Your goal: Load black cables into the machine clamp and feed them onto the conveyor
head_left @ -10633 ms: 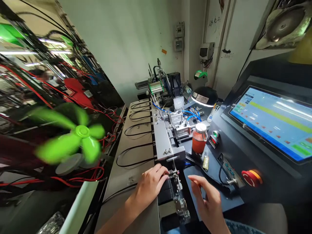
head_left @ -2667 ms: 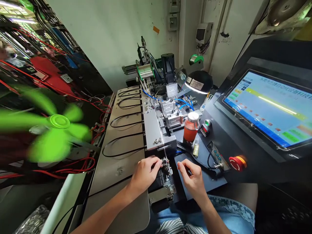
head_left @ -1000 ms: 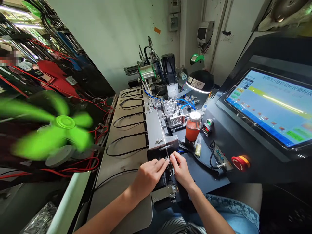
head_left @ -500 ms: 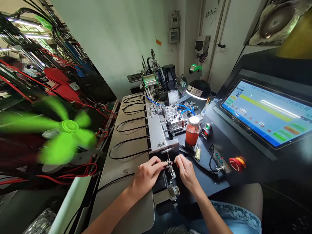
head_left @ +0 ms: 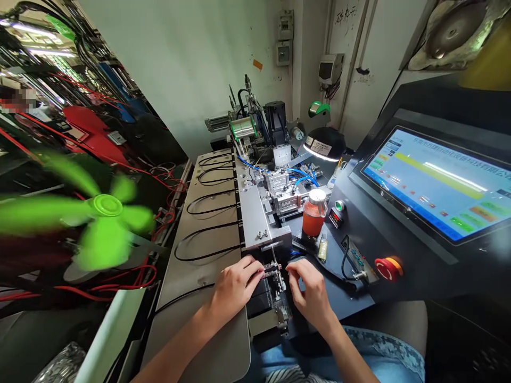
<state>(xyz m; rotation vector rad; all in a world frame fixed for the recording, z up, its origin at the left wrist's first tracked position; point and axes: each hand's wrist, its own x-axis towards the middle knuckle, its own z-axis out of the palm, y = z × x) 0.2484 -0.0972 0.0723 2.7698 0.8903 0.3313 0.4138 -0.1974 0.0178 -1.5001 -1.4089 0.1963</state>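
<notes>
My left hand [head_left: 235,284] is closed, thumb and fingertips pinched at the left side of a small metal fixture [head_left: 276,282] on the table's front rail. A black cable [head_left: 186,297] runs across the table into this hand, and its end is hidden by the fingers. Just right of the fixture is my right hand [head_left: 310,291], its thumb and index finger drawn together a little apart from the metal. Whatever may be between those fingertips is too small to make out. Beyond both hands lies a flat metal guide block [head_left: 257,215] with a slot in its front face.
Several black cables [head_left: 207,230] lie looped on the left tabletop. A red-orange jar [head_left: 313,218] and a small bottle [head_left: 322,247] stand right of the guide. Farther right are an emergency stop button [head_left: 388,269] and a touchscreen [head_left: 439,186]. A green fan [head_left: 107,206] spins at left.
My right hand has drawn back slightly from the fixture, its fingers more arched. My left hand has shifted a little left at the fixture's side. The view has moved slightly.
</notes>
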